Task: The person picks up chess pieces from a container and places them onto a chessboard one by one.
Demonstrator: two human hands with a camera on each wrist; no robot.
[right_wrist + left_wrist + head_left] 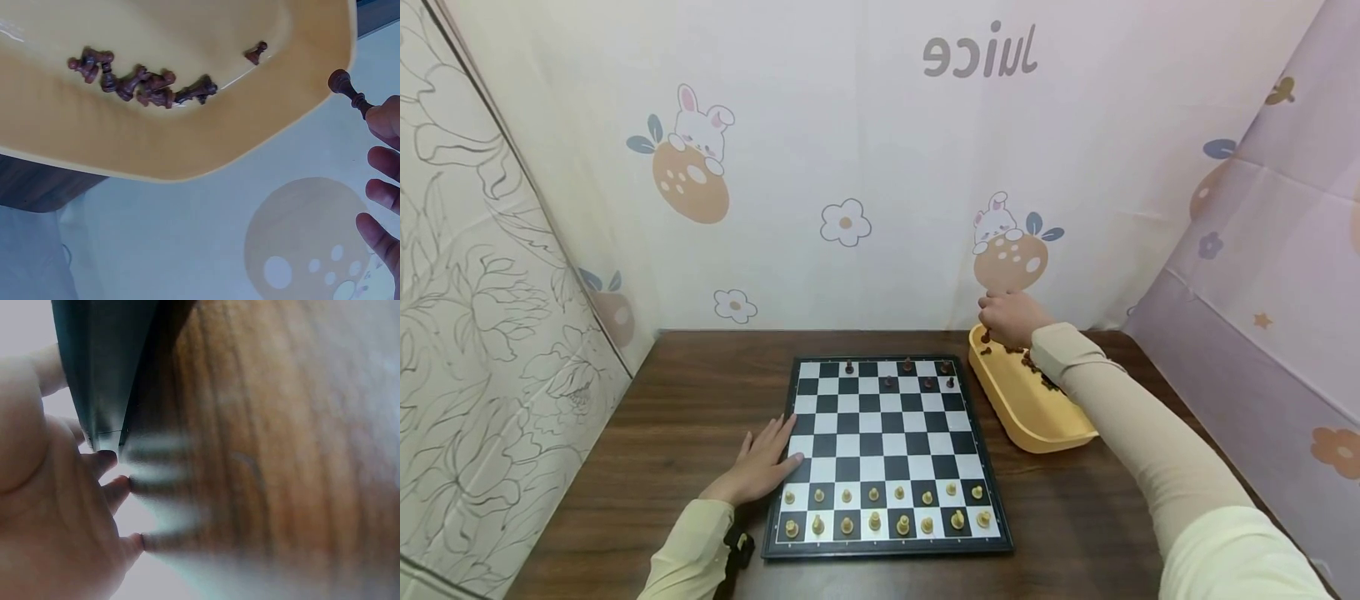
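Right hand (1011,319) is pinching one dark chess piece (350,94) over the far end of the yellow tray (1022,417), right of the board; the other fingers are sitting apart. Fingers are hiding one end of that piece, so can't tell its type. Right wrist view is cutting off most of the hand. Loose dark pieces (144,84) are lying tangled along the tray's wall; can't get a count. Right forearm is blocking the tray's right side in the head view. Left hand (760,467) is resting spread at the chessboard's (880,425) left edge, thumb lapping over, gripping nothing. Six dark pieces (907,365) are standing on the far two rows, some blending into black squares. Pale pieces (874,521) are filling the near two rows.
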